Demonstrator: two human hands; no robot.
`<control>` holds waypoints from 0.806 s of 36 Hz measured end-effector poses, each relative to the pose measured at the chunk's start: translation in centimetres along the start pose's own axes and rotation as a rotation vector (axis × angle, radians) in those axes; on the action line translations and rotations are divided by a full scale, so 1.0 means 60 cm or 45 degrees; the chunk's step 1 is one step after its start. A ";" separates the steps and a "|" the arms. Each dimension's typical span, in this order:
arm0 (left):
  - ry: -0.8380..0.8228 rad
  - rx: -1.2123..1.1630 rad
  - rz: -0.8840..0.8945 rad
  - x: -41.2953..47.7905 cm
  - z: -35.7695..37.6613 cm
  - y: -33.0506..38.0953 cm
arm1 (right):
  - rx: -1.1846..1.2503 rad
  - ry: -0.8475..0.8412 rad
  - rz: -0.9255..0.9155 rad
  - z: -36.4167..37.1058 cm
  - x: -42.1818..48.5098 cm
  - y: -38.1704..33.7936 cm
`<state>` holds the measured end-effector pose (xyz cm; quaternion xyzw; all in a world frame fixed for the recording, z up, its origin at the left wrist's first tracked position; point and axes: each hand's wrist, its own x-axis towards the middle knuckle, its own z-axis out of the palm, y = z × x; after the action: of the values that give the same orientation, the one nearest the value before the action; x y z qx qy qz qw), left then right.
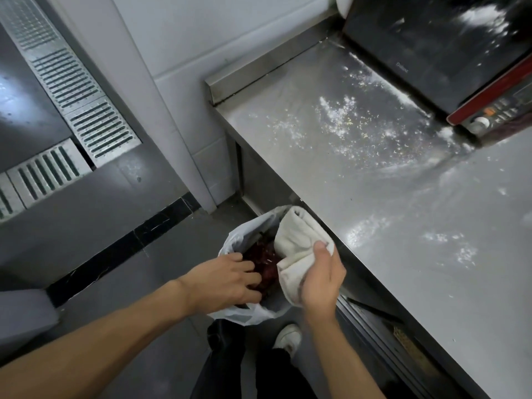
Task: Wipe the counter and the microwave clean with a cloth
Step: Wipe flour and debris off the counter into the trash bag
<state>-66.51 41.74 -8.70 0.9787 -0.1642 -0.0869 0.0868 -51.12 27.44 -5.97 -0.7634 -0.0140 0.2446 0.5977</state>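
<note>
My right hand (321,279) grips a folded white cloth (299,246) over a bin lined with a white plastic bag (244,313), just off the counter's front edge. My left hand (227,279) reaches over the bag's mouth, fingers curled down above dark red scraps (263,256); whether it holds anything is unclear. The steel counter (388,211) runs to the right, dusted with white powder and small crumbs (342,116). A black microwave (426,44) with a red-trimmed control panel (498,110) stands at the counter's far right, its top streaked with powder.
A grey tiled wall column (161,67) stands left of the counter. Metal drain grates (77,93) cross the grey floor at far left. My legs and a white shoe (288,336) are below the bin. Drawer rails (374,341) show under the counter edge.
</note>
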 end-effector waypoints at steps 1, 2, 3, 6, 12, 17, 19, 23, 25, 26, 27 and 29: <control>0.004 0.000 -0.013 -0.002 -0.003 -0.001 | 0.102 0.032 0.126 -0.002 0.003 -0.005; 0.009 0.008 -0.023 -0.004 -0.005 -0.003 | 0.208 0.045 0.237 -0.004 0.008 -0.011; 0.017 0.012 -0.032 -0.004 -0.006 -0.005 | 0.299 0.051 0.316 -0.005 0.012 -0.019; 0.011 -0.002 -0.043 -0.004 -0.012 -0.010 | 0.592 0.112 0.444 -0.013 0.016 -0.056; -0.075 -0.029 -0.101 -0.004 -0.019 -0.022 | 1.010 0.274 0.342 -0.083 0.045 -0.123; -0.063 0.018 -0.122 0.002 -0.032 -0.023 | 0.519 0.736 -0.041 -0.214 0.086 -0.170; -0.056 0.037 -0.118 0.005 -0.032 -0.024 | 0.038 0.899 -0.260 -0.275 0.105 -0.166; -0.044 0.038 -0.120 0.013 -0.033 -0.025 | -0.871 0.633 -0.540 -0.371 0.166 -0.121; -0.047 0.050 -0.115 0.017 -0.031 -0.024 | -1.409 0.338 -0.257 -0.395 0.203 -0.094; -0.053 0.046 -0.114 0.019 -0.029 -0.023 | -1.617 0.176 -0.088 -0.402 0.217 -0.080; -0.054 0.038 -0.111 0.020 -0.028 -0.021 | -1.743 0.046 0.013 -0.407 0.225 -0.066; -0.054 0.028 -0.101 0.024 -0.029 -0.018 | -1.874 -0.027 -0.050 -0.416 0.231 -0.046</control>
<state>-64.50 42.50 -7.43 0.9833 -0.1280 -0.1093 0.0690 -28.45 9.97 -4.21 -0.9643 -0.1939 0.1685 -0.0651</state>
